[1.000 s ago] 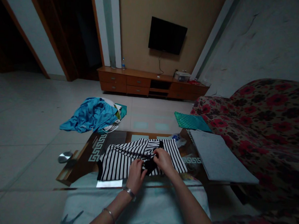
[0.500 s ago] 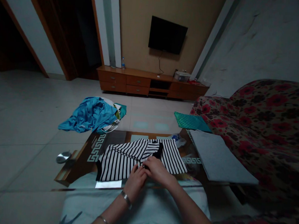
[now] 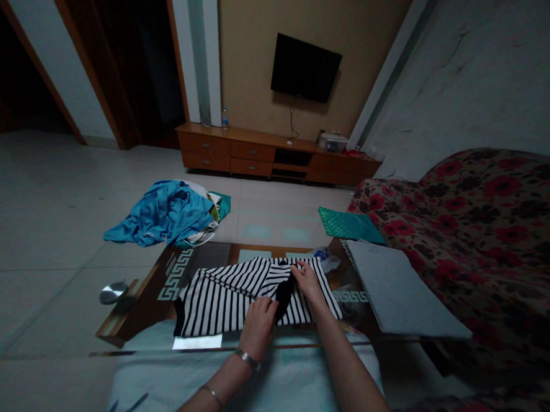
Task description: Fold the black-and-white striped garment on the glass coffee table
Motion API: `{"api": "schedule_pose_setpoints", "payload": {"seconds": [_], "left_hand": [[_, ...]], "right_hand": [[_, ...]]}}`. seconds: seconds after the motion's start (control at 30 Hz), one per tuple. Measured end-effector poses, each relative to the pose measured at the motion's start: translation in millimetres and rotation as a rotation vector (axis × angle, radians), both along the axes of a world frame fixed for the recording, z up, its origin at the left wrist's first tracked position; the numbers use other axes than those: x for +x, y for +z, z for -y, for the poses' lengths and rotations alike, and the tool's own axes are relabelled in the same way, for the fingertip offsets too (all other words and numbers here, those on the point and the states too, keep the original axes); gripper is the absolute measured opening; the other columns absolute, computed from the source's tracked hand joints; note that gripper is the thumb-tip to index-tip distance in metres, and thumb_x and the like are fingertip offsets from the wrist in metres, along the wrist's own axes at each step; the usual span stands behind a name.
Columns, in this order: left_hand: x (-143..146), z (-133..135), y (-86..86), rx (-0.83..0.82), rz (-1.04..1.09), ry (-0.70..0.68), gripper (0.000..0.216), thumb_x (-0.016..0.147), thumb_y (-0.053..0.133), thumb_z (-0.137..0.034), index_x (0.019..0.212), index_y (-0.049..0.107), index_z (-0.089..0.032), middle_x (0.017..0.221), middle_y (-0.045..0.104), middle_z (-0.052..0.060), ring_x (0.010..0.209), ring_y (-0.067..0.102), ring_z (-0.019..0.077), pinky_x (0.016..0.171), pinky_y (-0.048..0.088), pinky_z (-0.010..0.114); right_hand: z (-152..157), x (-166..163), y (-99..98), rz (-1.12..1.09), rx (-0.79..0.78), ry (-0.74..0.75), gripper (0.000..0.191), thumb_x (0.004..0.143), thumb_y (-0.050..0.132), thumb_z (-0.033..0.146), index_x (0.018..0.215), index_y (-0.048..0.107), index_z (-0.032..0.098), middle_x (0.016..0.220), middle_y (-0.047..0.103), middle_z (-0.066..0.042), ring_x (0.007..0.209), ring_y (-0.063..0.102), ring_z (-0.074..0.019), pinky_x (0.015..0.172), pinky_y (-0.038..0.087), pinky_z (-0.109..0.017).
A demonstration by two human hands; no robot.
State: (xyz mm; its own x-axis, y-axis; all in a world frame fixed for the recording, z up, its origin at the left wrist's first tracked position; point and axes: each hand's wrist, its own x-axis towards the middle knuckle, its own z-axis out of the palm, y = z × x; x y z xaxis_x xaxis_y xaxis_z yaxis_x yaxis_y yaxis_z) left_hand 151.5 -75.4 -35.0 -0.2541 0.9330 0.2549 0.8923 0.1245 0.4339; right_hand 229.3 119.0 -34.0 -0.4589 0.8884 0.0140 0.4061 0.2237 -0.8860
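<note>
Black-and-white striped cloth, a shirt (image 3: 232, 290), is kept flat on the glass table (image 3: 158, 292) at its 6 o'clock edge, pressed by the spread left hand (image 3: 259, 317) while its dark trim is pinched at 1 o'clock by the right hand (image 3: 306, 280).

- The garment (image 3: 223, 293) lies on the table (image 3: 158, 292) under both hands.
- Left hand (image 3: 259, 320) sits nearer than right hand (image 3: 306, 281).
- The board (image 3: 400, 294) lies right of the hands.
- A clothes heap (image 3: 165, 212) lies beyond, leftward.
</note>
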Motion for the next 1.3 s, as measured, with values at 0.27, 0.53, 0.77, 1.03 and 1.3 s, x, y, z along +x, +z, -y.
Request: {"api": "schedule_pose_setpoints", "payload": {"seconds": [0.27, 0.53, 0.77, 1.03, 1.3], "left_hand": [[-13.8, 1.8, -7.6, -0.079, 0.001, -0.122, 0.026, 0.084, 0.045, -0.005, 0.098, 0.060, -0.021, 0.099, 0.057, 0.003, 0.095, 0.048, 0.0190, 0.083, 0.037, 0.035], [-29.0, -6.1, 9.5, 0.080, 0.029, -0.009, 0.037, 0.085, 0.039, -0.005, 0.114, 0.057, -0.018, 0.111, 0.062, 0.007, 0.106, 0.051, 0.0187, 0.097, 0.037, 0.039], [-62.5, -43.7, -15.0, -0.138, -0.134, 0.129, 0.042, 0.092, 0.036, -0.028, 0.133, 0.046, -0.023, 0.147, 0.038, 0.006, 0.138, 0.027, 0.0233, 0.109, 0.025, 0.051], [-67.5, -46.0, -22.1, -0.248, -0.154, 0.137, 0.047, 0.093, 0.034, -0.039, 0.136, 0.043, -0.024, 0.150, 0.032, 0.006, 0.139, 0.023, 0.0249, 0.110, 0.022, 0.054], [-52.1, -60.9, -11.2, -0.136, -0.139, 0.088, 0.044, 0.095, 0.026, -0.042, 0.135, 0.043, -0.033, 0.150, 0.032, 0.000, 0.139, 0.022, 0.0250, 0.105, 0.027, 0.058]], "right_hand": [[-10.6, -25.7, -23.9, -0.158, 0.193, 0.037, 0.034, 0.067, 0.047, 0.013, 0.095, 0.067, 0.015, 0.098, 0.070, -0.007, 0.094, 0.063, -0.0185, 0.090, 0.047, -0.034], [17.8, -24.8, 1.2, 0.120, 0.581, 0.022, 0.032, 0.086, 0.043, 0.020, 0.111, 0.064, 0.015, 0.110, 0.065, -0.012, 0.107, 0.056, -0.0227, 0.097, 0.040, -0.039], [56.5, -44.8, -28.7, 0.322, 0.682, 0.230, 0.035, 0.089, 0.044, 0.021, 0.120, 0.060, 0.016, 0.133, 0.053, -0.012, 0.129, 0.041, -0.0250, 0.107, 0.027, -0.045], [16.4, 2.7, -26.1, 0.163, 0.474, 0.028, 0.041, 0.090, 0.036, 0.027, 0.122, 0.056, 0.012, 0.124, 0.058, -0.015, 0.116, 0.052, -0.0212, 0.101, 0.037, -0.036], [-11.3, 75.6, -20.8, 0.834, 0.276, -0.391, 0.057, 0.080, 0.057, 0.046, 0.124, 0.051, 0.010, 0.119, 0.053, -0.024, 0.114, 0.049, -0.0364, 0.086, 0.043, -0.047]]}}
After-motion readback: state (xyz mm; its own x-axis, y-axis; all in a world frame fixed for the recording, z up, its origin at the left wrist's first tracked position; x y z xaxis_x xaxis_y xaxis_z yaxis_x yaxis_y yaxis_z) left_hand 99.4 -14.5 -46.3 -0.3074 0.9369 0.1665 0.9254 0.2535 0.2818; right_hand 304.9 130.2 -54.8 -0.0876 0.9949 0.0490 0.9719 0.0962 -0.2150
